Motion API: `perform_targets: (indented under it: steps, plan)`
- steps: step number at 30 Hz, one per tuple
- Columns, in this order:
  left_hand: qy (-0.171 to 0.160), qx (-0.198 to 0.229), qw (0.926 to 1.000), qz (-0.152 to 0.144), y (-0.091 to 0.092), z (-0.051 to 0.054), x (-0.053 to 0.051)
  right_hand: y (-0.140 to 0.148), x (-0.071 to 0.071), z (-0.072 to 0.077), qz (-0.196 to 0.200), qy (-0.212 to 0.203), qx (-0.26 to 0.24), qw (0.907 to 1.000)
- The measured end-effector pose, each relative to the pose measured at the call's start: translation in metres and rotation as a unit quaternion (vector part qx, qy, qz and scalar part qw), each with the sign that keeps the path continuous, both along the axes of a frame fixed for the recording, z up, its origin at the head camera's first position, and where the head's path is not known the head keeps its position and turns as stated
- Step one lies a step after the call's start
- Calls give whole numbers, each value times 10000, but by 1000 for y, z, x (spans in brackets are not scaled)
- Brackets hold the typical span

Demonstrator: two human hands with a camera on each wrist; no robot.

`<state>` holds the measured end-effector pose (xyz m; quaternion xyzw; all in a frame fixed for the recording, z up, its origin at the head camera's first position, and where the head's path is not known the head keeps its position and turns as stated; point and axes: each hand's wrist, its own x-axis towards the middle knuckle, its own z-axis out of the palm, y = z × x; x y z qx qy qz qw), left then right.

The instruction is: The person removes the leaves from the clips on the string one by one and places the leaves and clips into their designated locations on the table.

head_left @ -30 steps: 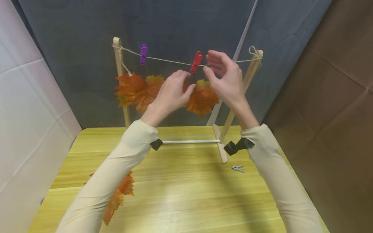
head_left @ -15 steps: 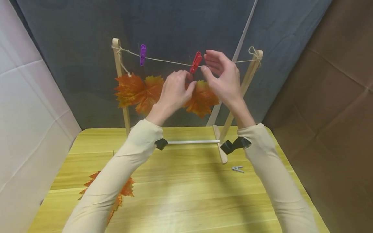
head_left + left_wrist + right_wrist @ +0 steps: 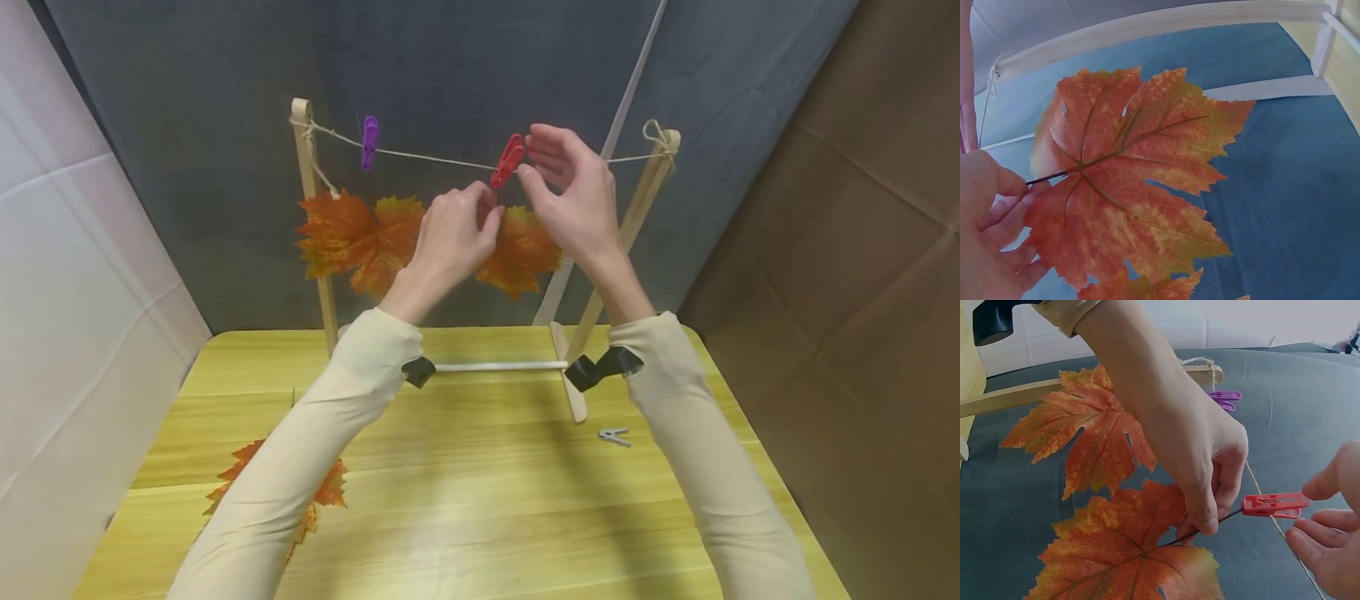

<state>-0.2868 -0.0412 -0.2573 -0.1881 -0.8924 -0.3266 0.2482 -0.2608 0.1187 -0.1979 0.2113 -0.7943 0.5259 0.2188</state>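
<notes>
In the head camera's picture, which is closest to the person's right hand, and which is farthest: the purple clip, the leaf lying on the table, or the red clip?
Nearest first from the right hand:
1. Red clip, just left of its fingers.
2. Purple clip, farther left along the string.
3. Leaf, low on the left, on the table.

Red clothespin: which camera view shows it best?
The right wrist view: the red clothespin appears largest there, with a dark stem at its tip. The head view shows it smaller, tilted on the string; the left wrist view doesn't show it.
</notes>
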Motion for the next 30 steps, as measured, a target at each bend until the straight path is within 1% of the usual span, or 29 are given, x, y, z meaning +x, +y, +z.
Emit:
perform_targets:
  steps: [3,9,13,23,30]
  plan:
    - [-73,1,10000,4,0,1,1,-1,-1,1,-23,-9,20,10000]
    - [-14,18,10000,-17,-1,3,3,-5,-4,3,-101,-65,247,9996]
    - [-27,1,10000,-47,-2,3,5,-7,-5,2,-139,-129,372,9991]
    - [-54,-37,10000,-22,-6,2,7,-9,-6,0,-175,16,246,9995]
    - [16,-29,9999,-102,-7,1,8,-10,-5,-1,-308,68,257,9992]
